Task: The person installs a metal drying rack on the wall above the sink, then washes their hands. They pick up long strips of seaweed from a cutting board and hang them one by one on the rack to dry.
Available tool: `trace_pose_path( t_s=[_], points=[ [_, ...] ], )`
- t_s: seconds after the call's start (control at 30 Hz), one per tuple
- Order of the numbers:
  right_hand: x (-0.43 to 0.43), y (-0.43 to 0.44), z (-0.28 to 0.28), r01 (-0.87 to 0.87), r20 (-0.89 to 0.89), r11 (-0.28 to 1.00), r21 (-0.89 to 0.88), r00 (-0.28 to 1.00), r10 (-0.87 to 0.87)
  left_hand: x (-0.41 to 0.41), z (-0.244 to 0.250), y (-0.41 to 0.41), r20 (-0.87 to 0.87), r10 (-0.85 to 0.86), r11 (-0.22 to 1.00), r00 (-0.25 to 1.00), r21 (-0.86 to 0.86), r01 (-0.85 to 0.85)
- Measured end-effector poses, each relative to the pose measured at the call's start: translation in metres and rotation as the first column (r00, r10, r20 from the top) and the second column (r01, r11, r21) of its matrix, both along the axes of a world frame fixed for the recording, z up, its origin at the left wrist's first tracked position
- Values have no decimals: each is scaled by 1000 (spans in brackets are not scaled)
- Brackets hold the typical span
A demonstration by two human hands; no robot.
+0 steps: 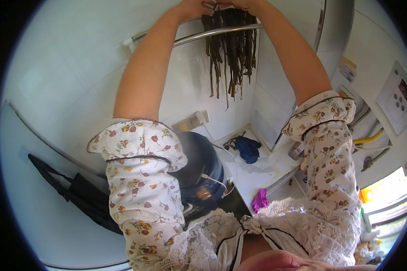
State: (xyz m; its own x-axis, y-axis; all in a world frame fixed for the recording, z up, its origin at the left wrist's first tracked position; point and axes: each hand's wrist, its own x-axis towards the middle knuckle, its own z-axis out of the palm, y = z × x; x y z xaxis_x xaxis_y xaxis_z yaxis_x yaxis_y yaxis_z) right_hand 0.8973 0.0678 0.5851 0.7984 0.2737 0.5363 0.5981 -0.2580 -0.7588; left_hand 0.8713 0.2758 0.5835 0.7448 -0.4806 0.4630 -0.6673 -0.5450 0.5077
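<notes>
Both of my arms reach up to the top edge of the picture. Dark brown-green strips, perhaps seaweed or leaves (232, 50), hang there in a bunch, past a curved chrome rail (220, 31). My left hand (195, 9) is at the bunch's upper left, its fingers closed on a thin dark strip or tie. My right hand (246, 4) is at the bunch's top, partly cut off by the frame; its fingertips meet the left ones near the same strip. What the bunch hangs from is hidden.
Below are a large dark blue water bottle (198, 159), a wall socket with a plug (198, 118) and white cable, a blue cloth (248, 149) and a magenta cloth (260, 200). A black bag (84, 196) hangs at left; a water heater with pipes (395, 98) is at right.
</notes>
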Motion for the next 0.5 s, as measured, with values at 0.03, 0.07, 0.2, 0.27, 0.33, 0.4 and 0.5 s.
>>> trace_pose_path(
  t_s=[0.03,0.07,0.2,0.27,0.33,0.4,0.5],
  points=[
    [7,2,0,-36,-18,998,59,999,38,1,-2,0,-43,-58,995,997,-80,55],
    [14,5,-1,-23,-8,996,83,1000,24,3,-3,-1,-31,-63,991,998,-116,59],
    [36,9,1,170,116,985,-24,979,-166,10,-4,-2,169,129,991,977,-46,-123],
    [44,8,0,269,208,955,-122,948,-241,14,-5,0,222,176,984,959,-34,-172],
    [52,6,-1,297,268,939,-172,931,-246,21,-6,-1,145,83,990,986,-127,-64],
    [60,6,-2,425,415,848,-318,866,-278,27,-8,-1,191,15,996,982,-90,3],
    [70,7,-2,475,500,791,-386,828,-253,34,-9,1,236,-3,1000,972,2,3]
  ],
)
